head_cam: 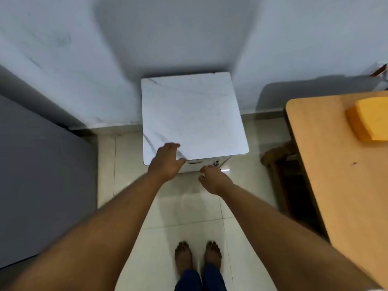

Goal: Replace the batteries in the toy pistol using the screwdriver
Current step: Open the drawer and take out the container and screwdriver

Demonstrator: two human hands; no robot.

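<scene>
Marble-patterned cabinet (193, 116): my left hand (165, 162) rests spread on its front-left corner, my right hand (214, 179), loosely curled and empty, nears the drawer. Pistol and screwdriver unseen; yanking might tip it.

A small cabinet with a white marble-patterned top (193, 114) stands against a pale, scuffed wall (84, 49). The floor (184, 217) is glossy cream tile. On the right a light wooden table (327, 164) carries a yellow block (369, 118), perhaps a sponge. A flat grey surface (42, 175) fills the left side.
</scene>
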